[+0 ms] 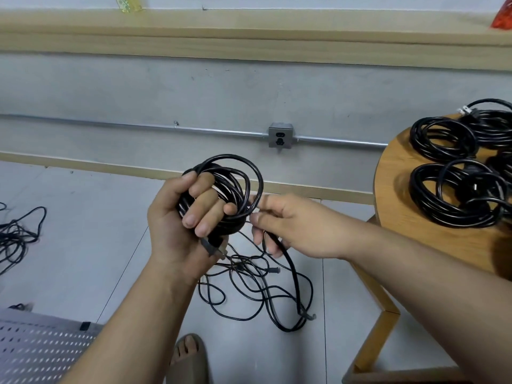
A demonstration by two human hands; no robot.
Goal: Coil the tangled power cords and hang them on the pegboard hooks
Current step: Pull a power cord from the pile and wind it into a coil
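Note:
My left hand (182, 217) grips a coil of black power cord (235, 187) held up in front of me, its plug (212, 248) sticking out below my palm. My right hand (288, 225) pinches the loose end of the same cord just right of the coil. That free length (293, 278) hangs from it toward the floor. Under both hands a tangled heap of black cords (249, 286) lies on the grey tiles. A white perforated pegboard panel (36, 347) shows at the lower left.
A round wooden table (399, 173) at the right carries several coiled black cords (457, 189). More tangled cord (16, 236) lies at the left edge. A wall socket box (280, 135) sits on a metal conduit. A foot in a sandal (191, 356) is below.

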